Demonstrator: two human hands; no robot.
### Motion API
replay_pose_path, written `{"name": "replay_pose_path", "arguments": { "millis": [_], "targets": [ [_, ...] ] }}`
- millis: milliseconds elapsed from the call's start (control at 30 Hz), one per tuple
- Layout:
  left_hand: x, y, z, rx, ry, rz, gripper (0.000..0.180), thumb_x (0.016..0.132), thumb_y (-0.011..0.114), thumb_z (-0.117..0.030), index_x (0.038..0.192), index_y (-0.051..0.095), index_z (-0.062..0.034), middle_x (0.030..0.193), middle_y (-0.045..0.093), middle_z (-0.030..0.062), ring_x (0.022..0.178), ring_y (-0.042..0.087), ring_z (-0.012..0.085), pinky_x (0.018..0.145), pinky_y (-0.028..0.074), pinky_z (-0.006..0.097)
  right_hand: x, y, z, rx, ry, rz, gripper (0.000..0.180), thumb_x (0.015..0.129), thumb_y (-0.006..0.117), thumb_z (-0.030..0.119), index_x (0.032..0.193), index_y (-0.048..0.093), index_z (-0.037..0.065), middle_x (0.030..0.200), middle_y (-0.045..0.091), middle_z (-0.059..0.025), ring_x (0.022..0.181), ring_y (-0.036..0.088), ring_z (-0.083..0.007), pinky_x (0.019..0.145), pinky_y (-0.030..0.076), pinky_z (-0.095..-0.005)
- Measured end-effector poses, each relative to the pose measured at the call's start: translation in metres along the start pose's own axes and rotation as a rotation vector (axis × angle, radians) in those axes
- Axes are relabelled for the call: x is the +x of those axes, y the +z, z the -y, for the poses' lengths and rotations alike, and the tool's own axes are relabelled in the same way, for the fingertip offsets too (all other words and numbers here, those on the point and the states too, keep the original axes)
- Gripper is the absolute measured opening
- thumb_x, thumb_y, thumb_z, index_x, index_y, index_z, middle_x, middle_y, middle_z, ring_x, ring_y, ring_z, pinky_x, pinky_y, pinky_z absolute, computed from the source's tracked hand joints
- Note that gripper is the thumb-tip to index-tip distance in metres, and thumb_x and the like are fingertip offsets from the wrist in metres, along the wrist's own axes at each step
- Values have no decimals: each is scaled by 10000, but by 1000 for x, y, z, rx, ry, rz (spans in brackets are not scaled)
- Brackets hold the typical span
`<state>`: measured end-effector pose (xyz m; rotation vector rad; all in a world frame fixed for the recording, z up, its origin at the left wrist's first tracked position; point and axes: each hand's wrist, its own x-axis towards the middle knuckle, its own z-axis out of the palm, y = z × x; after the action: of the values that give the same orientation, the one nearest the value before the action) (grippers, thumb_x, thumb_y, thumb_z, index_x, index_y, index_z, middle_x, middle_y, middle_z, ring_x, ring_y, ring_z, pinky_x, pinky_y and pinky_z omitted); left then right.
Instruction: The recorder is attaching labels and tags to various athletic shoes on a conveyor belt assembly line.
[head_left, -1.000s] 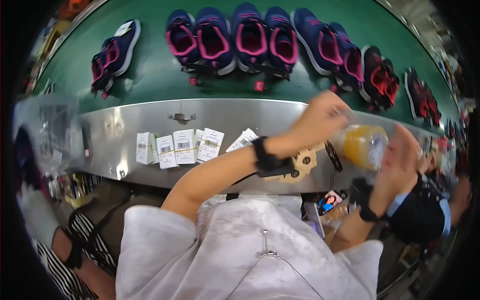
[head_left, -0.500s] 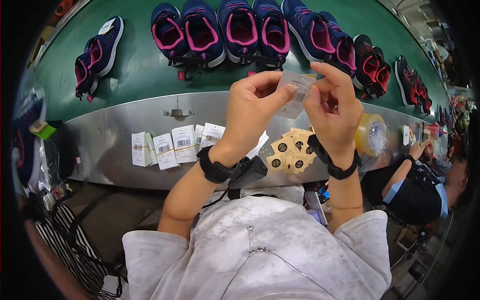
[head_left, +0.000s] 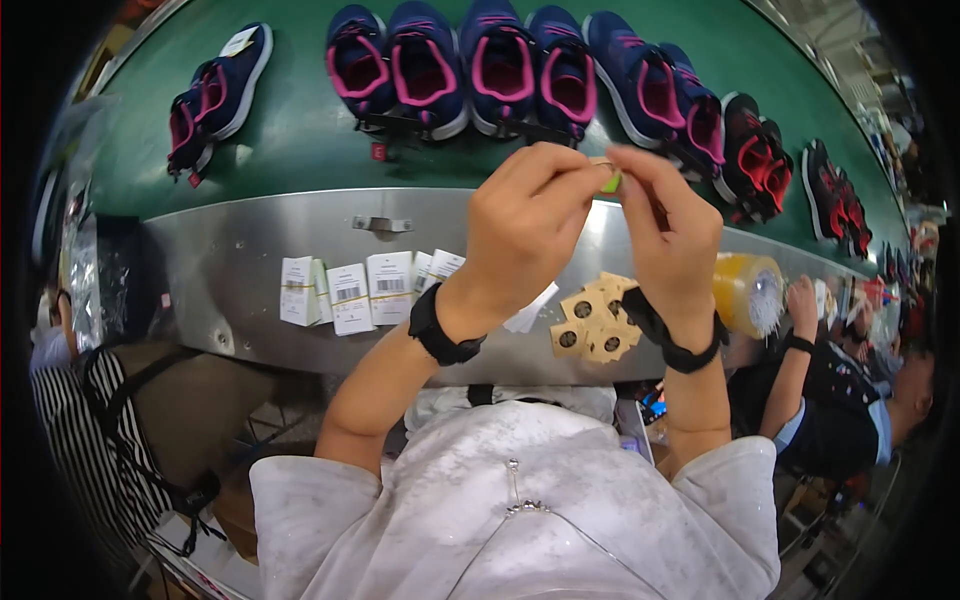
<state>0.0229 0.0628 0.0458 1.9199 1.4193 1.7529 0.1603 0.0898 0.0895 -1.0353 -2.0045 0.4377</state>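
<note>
Close together in front of me, my left hand point(head_left: 530, 220) and my right hand point(head_left: 675, 235) both pinch a hang tag point(head_left: 612, 183) between their fingertips. Only a small bright green bit of the tag shows; fingers cover the rest, and the right fingers are slightly blurred. Below the hands on the metal ledge lie brown kraft tags point(head_left: 600, 318) with round black prints. Bundles of white barcode tags point(head_left: 390, 288) lie in a row to the left. More white tags point(head_left: 530, 310) stick out beside my left wrist.
Navy shoes with pink linings point(head_left: 500, 75) stand across the green belt point(head_left: 290, 130), with black-and-red pairs point(head_left: 752, 160) farther right. A navy pair point(head_left: 225, 90) lies at the left. A roll of tape point(head_left: 748, 290) stands by my right wrist. Another person point(head_left: 835, 385) works at the right.
The tag has turned in my fingers: its white barcode face no longer shows and a green bit does. The co-worker's arm at the right has shifted. My whole view has shifted slightly.
</note>
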Motion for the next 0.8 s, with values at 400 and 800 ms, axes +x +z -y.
{"name": "replay_pose_path", "arguments": {
  "millis": [400, 800],
  "targets": [
    [74, -66, 75, 534, 475, 236, 114, 677, 636, -28, 765, 574, -65, 774, 577, 47, 689, 591, 203, 598, 495, 307, 100, 69, -15, -52, -186, 240, 151, 831, 596, 132, 965, 632, 72, 816, 613, -79, 747, 589, -214, 687, 453, -296],
    [165, -110, 258, 228, -453, 910, 185, 778, 626, -86, 922, 688, 13, 756, 662, 89, 648, 618, 179, 609, 504, 294, 245, 168, -94, -682, -658, 502, 289, 820, 510, 21, 1097, 518, 103, 946, 638, -104, 805, 639, -296, 674, 505, -388]
  ]
}}
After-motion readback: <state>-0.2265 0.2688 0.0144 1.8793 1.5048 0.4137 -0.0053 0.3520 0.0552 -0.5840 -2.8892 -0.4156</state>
